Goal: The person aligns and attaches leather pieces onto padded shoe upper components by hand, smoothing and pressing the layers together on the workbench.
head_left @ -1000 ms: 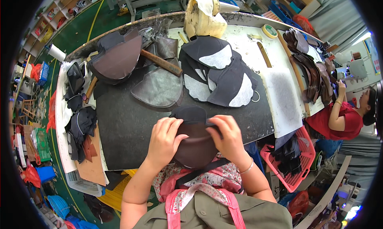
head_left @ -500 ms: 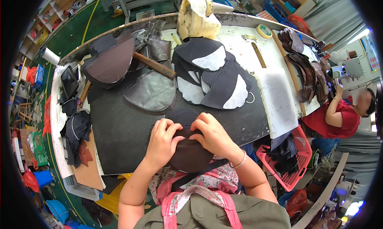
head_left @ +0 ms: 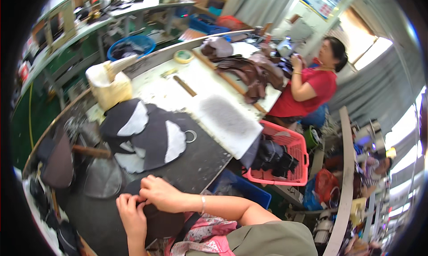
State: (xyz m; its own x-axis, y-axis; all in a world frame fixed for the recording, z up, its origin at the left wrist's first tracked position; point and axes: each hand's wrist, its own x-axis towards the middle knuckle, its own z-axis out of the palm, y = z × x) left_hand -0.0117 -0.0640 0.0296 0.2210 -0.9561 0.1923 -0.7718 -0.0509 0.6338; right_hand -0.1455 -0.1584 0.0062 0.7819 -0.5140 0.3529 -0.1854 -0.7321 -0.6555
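Note:
My left hand (head_left: 132, 213) and my right hand (head_left: 161, 194) are close together at the near edge of the table, fingers pinched on a dark brown and black leather piece (head_left: 165, 222). The piece lies partly against my front, and my fingers hide its upper part. Just beyond my hands rests a pile of black cut pieces with white patches (head_left: 147, 138). To its left are a grey rounded piece (head_left: 103, 178), a wooden-handled tool (head_left: 91, 151) and a stack of brown rounded pieces (head_left: 59, 164).
A yellowed block-like container (head_left: 108, 86), a tape roll (head_left: 183, 56) and a wooden strip (head_left: 184, 86) stand or lie farther back. At right is a pink basket (head_left: 299, 151) of dark pieces above a blue bin (head_left: 249, 192). A person in red (head_left: 307, 84) sits beyond the brown leather stacks (head_left: 249, 75).
My view has swung to the right, so the table and hands appear farther left. My hands have come closer together on the leather piece, the right one now overlapping the left's fingertips.

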